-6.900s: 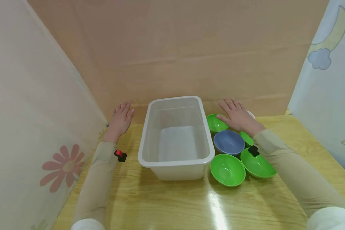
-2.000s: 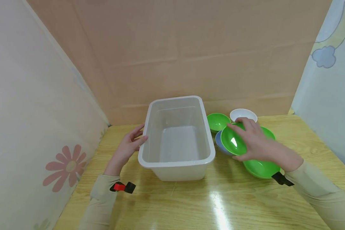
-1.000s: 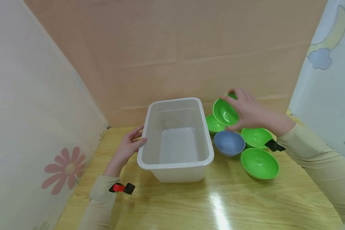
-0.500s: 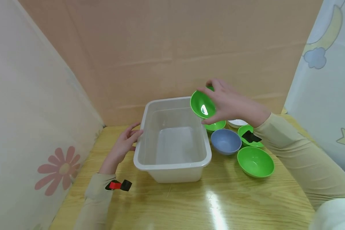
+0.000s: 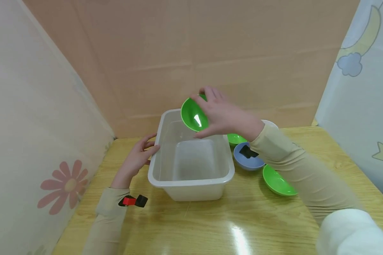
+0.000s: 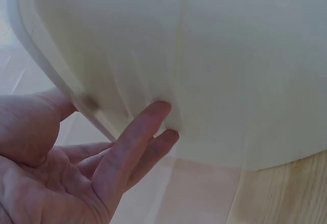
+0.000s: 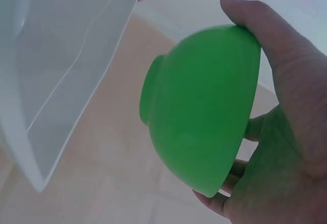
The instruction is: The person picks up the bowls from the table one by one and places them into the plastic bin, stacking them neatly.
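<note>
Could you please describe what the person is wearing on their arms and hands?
Both hands, the left hand and the right hand, are bare. Long beige sleeves reach to the wrists, turning white nearer the body. A red-and-black clip sits at the left cuff, a black clip under the right.

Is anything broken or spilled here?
No, nothing looks wrong. The right hand holds a green bowl tipped on its side above the white bin. It is empty, so nothing spills. The left hand touches the bin's side.
</note>
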